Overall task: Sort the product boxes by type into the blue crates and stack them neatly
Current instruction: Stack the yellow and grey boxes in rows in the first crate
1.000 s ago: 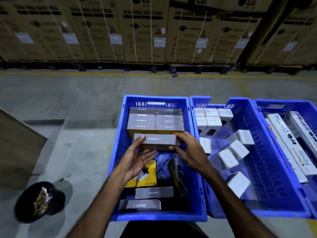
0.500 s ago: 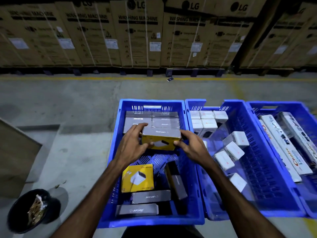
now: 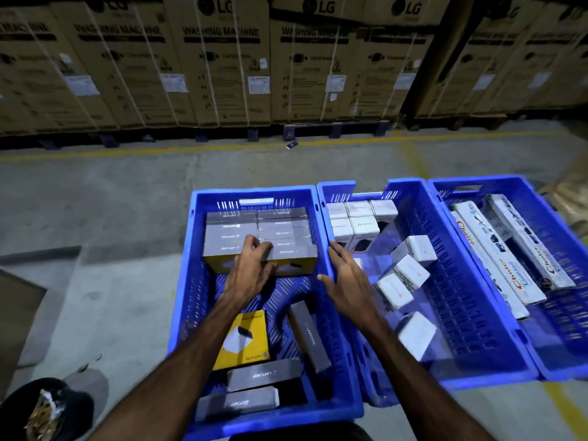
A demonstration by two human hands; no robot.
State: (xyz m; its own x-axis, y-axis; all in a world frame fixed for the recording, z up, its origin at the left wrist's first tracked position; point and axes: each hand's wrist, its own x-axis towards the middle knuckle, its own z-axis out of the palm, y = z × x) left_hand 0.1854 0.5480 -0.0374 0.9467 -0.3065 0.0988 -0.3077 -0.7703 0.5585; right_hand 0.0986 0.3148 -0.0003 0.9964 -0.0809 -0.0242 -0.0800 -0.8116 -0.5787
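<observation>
Three blue crates stand side by side on the floor. The left crate has a tidy stack of grey and yellow Lapcare boxes at its far end. My left hand grips the front box of that stack, fingers curled over its top edge. My right hand hovers open above the rim between the left and middle crates, holding nothing. Loose in the left crate lie a yellow-faced box and three grey ones. The middle crate holds small white boxes, some stacked, some loose.
The right crate holds long white boxes. Tall washing machine cartons on pallets line the back behind a yellow floor line. A black bucket sits at the bottom left, and a brown board lies at the left edge.
The box held in both hands has been set into the front of the stack at the crate's far end. My right hand has let go and drawn back to the right.
</observation>
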